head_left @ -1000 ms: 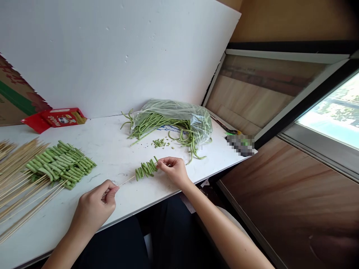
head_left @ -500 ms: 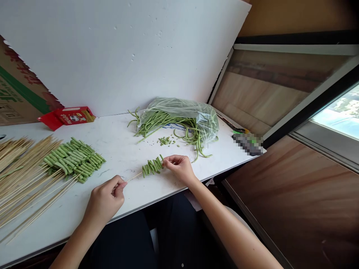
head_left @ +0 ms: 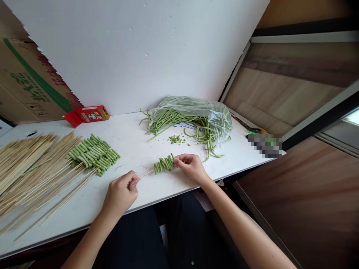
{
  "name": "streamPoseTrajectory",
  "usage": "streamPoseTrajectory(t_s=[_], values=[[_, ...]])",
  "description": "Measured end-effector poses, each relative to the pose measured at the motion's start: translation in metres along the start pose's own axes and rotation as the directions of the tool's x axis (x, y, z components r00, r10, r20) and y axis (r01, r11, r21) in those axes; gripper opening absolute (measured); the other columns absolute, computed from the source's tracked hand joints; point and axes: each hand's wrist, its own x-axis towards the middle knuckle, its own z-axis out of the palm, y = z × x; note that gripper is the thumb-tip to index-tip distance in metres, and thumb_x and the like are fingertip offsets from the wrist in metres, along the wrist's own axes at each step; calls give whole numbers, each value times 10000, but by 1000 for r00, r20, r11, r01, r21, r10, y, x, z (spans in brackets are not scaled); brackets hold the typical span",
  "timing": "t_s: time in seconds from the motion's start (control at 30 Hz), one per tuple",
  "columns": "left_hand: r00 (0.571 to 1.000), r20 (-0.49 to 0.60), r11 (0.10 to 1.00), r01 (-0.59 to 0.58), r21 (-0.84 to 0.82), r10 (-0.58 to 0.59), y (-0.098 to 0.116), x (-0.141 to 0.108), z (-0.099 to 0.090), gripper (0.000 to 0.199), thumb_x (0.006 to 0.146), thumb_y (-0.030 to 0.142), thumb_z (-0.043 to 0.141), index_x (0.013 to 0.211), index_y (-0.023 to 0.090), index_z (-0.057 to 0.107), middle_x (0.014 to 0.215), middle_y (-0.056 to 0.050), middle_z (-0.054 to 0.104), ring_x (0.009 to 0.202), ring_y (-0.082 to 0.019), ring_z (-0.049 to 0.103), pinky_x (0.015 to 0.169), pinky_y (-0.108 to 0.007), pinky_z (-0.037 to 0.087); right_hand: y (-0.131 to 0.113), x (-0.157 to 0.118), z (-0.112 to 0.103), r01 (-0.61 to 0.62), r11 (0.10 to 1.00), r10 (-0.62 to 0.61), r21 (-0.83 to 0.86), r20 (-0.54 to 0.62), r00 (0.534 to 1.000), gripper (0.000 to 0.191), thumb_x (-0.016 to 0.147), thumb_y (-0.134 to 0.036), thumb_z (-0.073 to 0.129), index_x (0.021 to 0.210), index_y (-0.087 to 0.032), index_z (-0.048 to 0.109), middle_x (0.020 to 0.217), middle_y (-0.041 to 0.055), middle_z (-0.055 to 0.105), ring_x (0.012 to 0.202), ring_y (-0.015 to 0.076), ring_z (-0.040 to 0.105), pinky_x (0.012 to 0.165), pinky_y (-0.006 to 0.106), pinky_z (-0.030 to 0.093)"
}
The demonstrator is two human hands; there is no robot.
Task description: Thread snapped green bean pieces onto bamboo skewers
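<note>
My left hand (head_left: pixel 123 190) pinches a thin wooden skewer (head_left: pixel 147 173) above the table's front part. Cut pieces of long green bean (head_left: pixel 163 163) are threaded crosswise in a row along its right end. At that end, the closed fingertips of my right hand (head_left: pixel 191 167) grip the outermost bean piece; the skewer's tip is hidden there. To the left lies a stack of bean skewers (head_left: pixel 94 153), their bare sticks pointing left. Behind my right hand, whole long beans (head_left: pixel 171 119) spill from a clear plastic bag (head_left: pixel 196 106).
Loose bamboo skewers (head_left: pixel 28 160) cover the table's left side. Small bean ends (head_left: pixel 176 139) are scattered before the bag. A red box (head_left: pixel 94 114) stands near the white board (head_left: pixel 140 56), with a cardboard carton (head_left: pixel 36 82) at left. Scissors (head_left: pixel 245 122) lie right of the bag.
The view has swung left, so everything sits farther right in the picture. Both hands keep their hold on the skewer and beans, with little change between them.
</note>
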Motion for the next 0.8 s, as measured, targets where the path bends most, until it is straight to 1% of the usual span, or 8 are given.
streamPoseTrajectory(t_s=[0.17, 0.33, 0.47, 0.57, 0.67, 0.73, 0.8], values=[[1000, 11, 1000, -3, -7, 3, 1, 0, 0, 221, 941, 177, 527, 726, 222, 553, 590, 40, 530, 505, -120, 450, 570, -244, 363, 5, 1, -2, -5, 1000, 5, -5, 6, 1000, 416, 817, -555, 833, 912, -150, 821, 854, 83, 815, 730, 193, 711, 703, 306, 534], [1000, 9, 999, 9, -47, -8, 2, 1, 1, 219, 953, 169, 517, 745, 224, 554, 634, 23, 581, 546, -132, 519, 601, -256, 387, 6, 2, -1, -13, 1000, 13, 6, 8, 1000, 461, 802, -595, 840, 912, -148, 818, 857, 92, 816, 743, 208, 720, 707, 314, 543], [998, 44, 994, 51, -100, -46, 4, 4, 1, 209, 966, 192, 523, 762, 226, 554, 657, 8, 603, 560, -140, 528, 594, -264, 381, 3, 3, 0, -23, 1000, 22, -16, -39, 999, 474, 816, -614, 823, 929, -153, 825, 816, 84, 798, 746, 219, 714, 713, 319, 540], [995, 50, 986, 92, -138, -86, 5, 5, 0, 212, 970, 205, 530, 759, 225, 540, 653, 10, 586, 557, -136, 515, 588, -263, 375, 2, 4, 1, -31, 998, 25, -54, -94, 995, 542, 883, -665, 728, 1030, -153, 831, 854, 101, 801, 717, 217, 696, 622, 307, 509], [991, 51, 977, 129, -169, -122, 5, 6, -1, 212, 971, 212, 537, 759, 224, 532, 652, 11, 582, 552, -132, 511, 586, -262, 376, 3, 4, 1, -35, 995, 22, -98, -127, 992, 600, 933, -695, 641, 1159, -165, 808, 972, 130, 815, 659, 190, 653, 522, 282, 443], [989, 53, 974, 144, -175, -137, 5, 5, -4, 209, 968, 207, 536, 759, 224, 530, 660, 6, 598, 557, -134, 521, 585, -263, 376, 6, 4, 0, -28, 992, 12, -123, -131, 991, 600, 945, -698, 623, 1181, -176, 797, 1044, 145, 817, 654, 183, 635, 499, 275, 424], [988, 47, 975, 151, -163, -146, 4, 5, -9, 206, 966, 199, 533, 761, 224, 531, 671, 1, 613, 566, -137, 532, 588, -263, 377, 9, 5, -1, -16, 992, -2, -129, -142, 990, 586, 947, -693, 627, 1176, -180, 794, 1062, 150, 815, 695, 194, 645, 508, 272, 435]])
